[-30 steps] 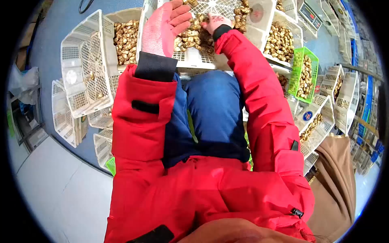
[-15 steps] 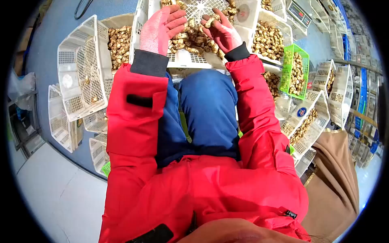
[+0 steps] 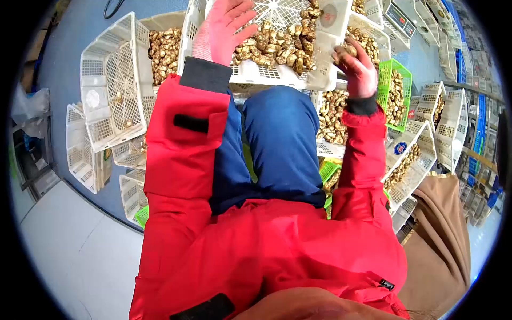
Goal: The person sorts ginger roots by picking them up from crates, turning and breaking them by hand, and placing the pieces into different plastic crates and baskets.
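Note:
My left hand (image 3: 223, 33), in a pink-and-white glove, is open with its fingers spread over the left side of a white plastic crate (image 3: 324, 72). Stubby brown-and-cream mushrooms (image 3: 277, 47) lie in that crate, in front of my knees. Past the crate's right side, my gloved right hand (image 3: 360, 72) is closed on a mushroom (image 3: 349, 50). It hovers near another white crate full of mushrooms (image 3: 367, 40). Below that hand, more mushrooms (image 3: 333, 114) fill a lower crate.
A green basket of mushrooms (image 3: 396, 96) stands to the right, near a white crate with a blue sticker (image 3: 400, 148). A digital scale (image 3: 399, 20) is at the upper right. On the left, a white crate (image 3: 114, 80) holds a few pieces. Brown cloth (image 3: 437, 224) hangs at the lower right.
My right hand has moved right, out of the middle crate, carrying a mushroom to the right-hand crates. My left hand stays open and has shifted slightly up and right.

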The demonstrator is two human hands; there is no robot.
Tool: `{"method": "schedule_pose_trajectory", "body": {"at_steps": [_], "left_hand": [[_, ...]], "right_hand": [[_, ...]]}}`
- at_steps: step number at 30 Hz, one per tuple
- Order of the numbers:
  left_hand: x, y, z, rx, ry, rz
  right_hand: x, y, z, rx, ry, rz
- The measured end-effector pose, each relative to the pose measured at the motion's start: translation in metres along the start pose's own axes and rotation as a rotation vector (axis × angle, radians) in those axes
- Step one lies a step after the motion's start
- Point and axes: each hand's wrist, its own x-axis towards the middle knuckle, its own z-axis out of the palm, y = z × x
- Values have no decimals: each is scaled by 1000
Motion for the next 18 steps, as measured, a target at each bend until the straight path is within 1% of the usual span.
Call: {"method": "schedule_pose_trajectory", "body": {"at_steps": [1, 2, 3, 5, 6, 7, 9, 10, 11, 12, 13, 14, 16, 17, 18], "left_hand": [[0, 2, -6, -40, -3, 10], [1, 3, -12, -81, -6, 20], [3, 6, -14, -120, -1, -8], [3, 5, -10, -72, 32, 3], [5, 1, -9, -37, 37, 25], [4, 1, -4, -46, 75, -1], [2, 6, 6, -59, 152, -48], [4, 4, -11, -28, -37, -27], [2, 4, -7, 29, -14, -5], [0, 4, -2, 86, 8, 10], [2, 4, -5, 89, 19, 3], [5, 4, -7, 92, 28, -2], [9, 5, -11, 84, 28, -11], [10, 5, -12, 71, 17, -15], [10, 4, -11, 59, 0, -26]], "right_hand": [[-9, 4, -40, -219, -3, 0], [-14, 22, -91, -538, 28, -6], [-23, 32, -130, -775, 100, 135], [-25, 45, -162, -1227, 85, -98], [-25, 10, -92, -1353, 64, -25], [-10, 11, -55, -1208, 40, -105], [46, 40, -2, -1258, -138, -186], [80, 72, 24, -1385, -138, -293], [100, 78, 56, -1576, -266, -287], [133, 116, 70, -1698, -295, -239], [148, 132, 90, -1939, -315, -69], [154, 138, 103, -2114, -443, -58], [153, 167, 103, -2168, -187, -281], [158, 165, 106, -2197, -278, -170], [151, 149, 102, -2029, -240, -103]]}}
